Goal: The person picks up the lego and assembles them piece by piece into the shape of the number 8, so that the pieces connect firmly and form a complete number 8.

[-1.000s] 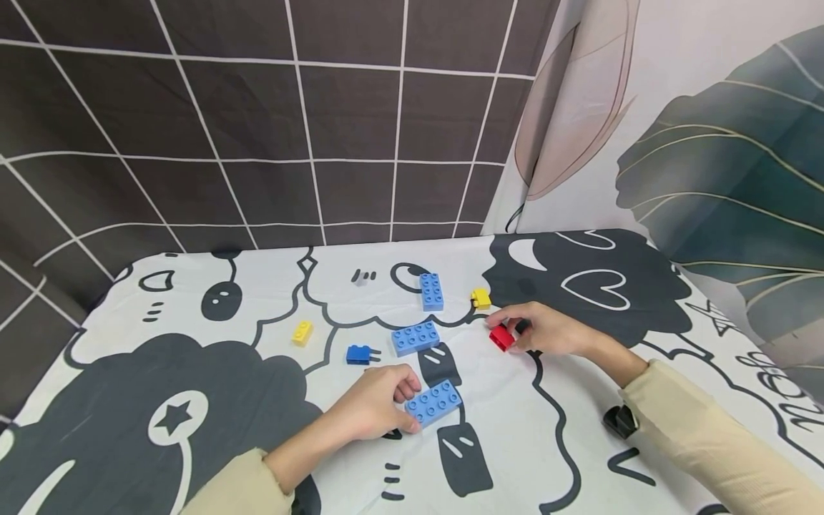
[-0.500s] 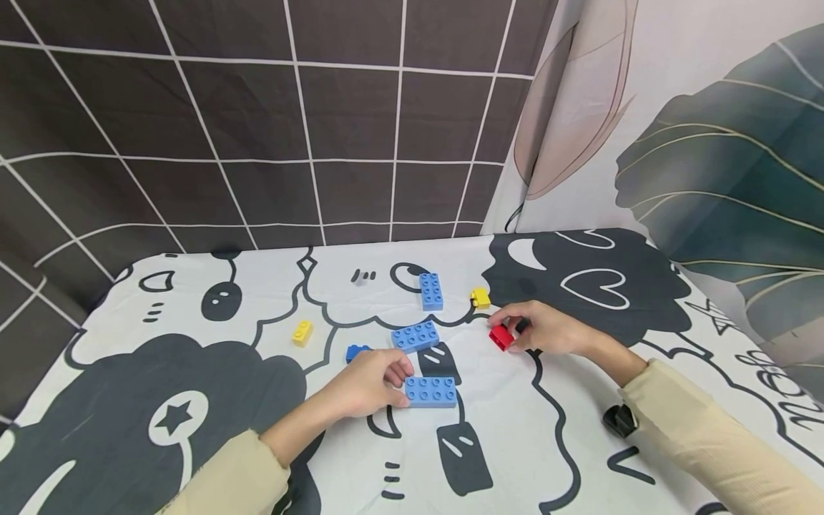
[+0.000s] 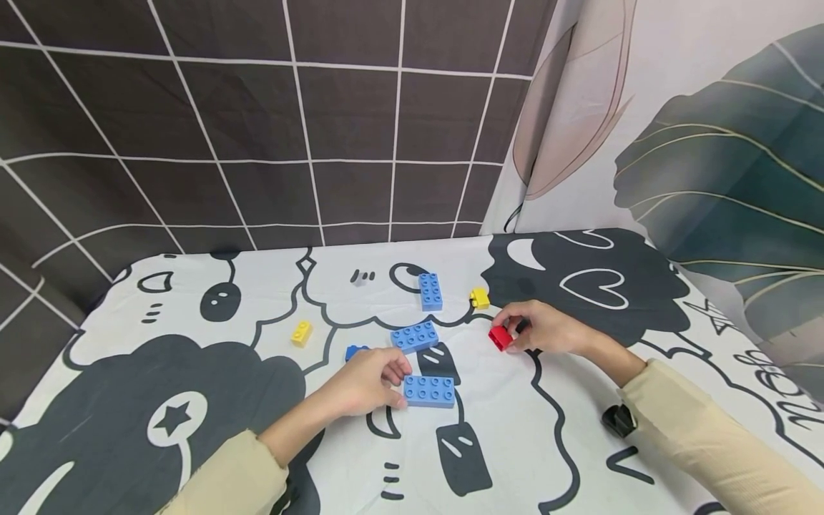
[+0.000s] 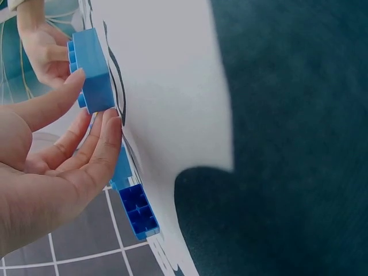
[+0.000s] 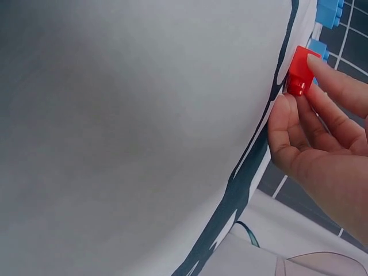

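My left hand (image 3: pixel 367 383) pinches the left end of a light blue building brick (image 3: pixel 429 391), which has two rows of studs facing up. Thumb and fingers meet that brick (image 4: pixel 92 72) at its end in the left wrist view. Further right, my right hand (image 3: pixel 543 327) holds a small red building brick (image 3: pixel 500 337) tilted between thumb and fingers. In the right wrist view the thumb lies on the red brick (image 5: pixel 302 66), its studs pointing toward the fingers. A dark blue brick (image 3: pixel 354 351) is partly hidden behind my left hand; its hollow underside shows in the left wrist view.
Two more light blue bricks, one in the middle (image 3: pixel 415 336) and one at the back (image 3: pixel 430 292), lie on the patterned cloth (image 3: pixel 515 429). A yellow brick (image 3: pixel 301 333) lies left, another yellow brick (image 3: pixel 479 298) beyond my right hand. A dark gridded wall (image 3: pixel 347 121) rises behind.
My left hand has turned the light blue brick from slanted to nearly straight across and shifted slightly up and left, covering part of the dark blue brick. My right hand stays almost still.
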`<move>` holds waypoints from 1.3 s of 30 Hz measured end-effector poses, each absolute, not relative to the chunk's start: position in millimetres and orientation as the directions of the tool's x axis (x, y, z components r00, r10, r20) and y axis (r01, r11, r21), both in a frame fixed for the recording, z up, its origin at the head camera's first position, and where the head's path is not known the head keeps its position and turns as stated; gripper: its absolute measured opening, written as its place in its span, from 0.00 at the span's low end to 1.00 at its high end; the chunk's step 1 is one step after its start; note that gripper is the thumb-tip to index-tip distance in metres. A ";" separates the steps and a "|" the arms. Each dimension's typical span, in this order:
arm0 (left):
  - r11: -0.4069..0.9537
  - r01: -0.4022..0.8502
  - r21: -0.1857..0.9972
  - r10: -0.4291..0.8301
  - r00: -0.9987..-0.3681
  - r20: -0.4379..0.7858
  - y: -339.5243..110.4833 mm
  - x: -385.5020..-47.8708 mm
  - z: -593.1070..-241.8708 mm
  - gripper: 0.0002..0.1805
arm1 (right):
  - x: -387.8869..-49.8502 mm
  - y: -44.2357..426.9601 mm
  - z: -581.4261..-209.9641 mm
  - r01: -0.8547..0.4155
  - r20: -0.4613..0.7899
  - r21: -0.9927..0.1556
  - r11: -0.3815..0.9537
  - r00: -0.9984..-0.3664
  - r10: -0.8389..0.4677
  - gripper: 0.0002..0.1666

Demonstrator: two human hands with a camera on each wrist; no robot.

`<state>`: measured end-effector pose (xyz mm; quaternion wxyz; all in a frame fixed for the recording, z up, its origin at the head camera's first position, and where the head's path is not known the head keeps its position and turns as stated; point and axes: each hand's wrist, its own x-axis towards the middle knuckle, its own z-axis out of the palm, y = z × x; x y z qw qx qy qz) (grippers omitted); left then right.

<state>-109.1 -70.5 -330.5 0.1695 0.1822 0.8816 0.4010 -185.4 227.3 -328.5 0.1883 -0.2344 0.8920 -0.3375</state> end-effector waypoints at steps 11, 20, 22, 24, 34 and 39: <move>0.611 0.177 0.772 0.452 -0.878 -0.156 -69.4 -108.1 -329.6 0.16 | -185.6 226.8 -328.5 -0.366 -0.124 -0.668 0.648 -0.803 -0.582 0.20; 0.621 0.170 0.765 0.444 -0.881 -0.165 -69.4 -108.5 -329.3 0.15 | -184.4 226.4 -326.4 -0.372 -0.120 -0.695 0.615 -0.784 -0.609 0.19; 0.624 0.167 0.764 0.440 -0.883 -0.167 -69.2 -108.2 -329.0 0.15 | -183.1 224.6 -325.6 -0.385 -0.110 -0.701 0.600 -0.773 -0.624 0.19; 0.624 0.164 0.764 0.435 -0.885 -0.165 -68.8 -107.5 -328.4 0.15 | -181.0 222.3 -324.5 -0.396 -0.102 -0.706 0.586 -0.763 -0.638 0.19; 0.630 0.159 0.760 0.423 -0.891 -0.164 -68.0 -104.9 -326.6 0.16 | -169.9 207.3 -319.2 -0.449 -0.061 -0.713 0.539 -0.726 -0.685 0.20; 0.631 0.163 0.759 0.424 -0.891 -0.161 -68.1 -105.3 -327.7 0.16 | -165.7 201.5 -319.3 -0.441 -0.065 -0.732 0.519 -0.714 -0.697 0.21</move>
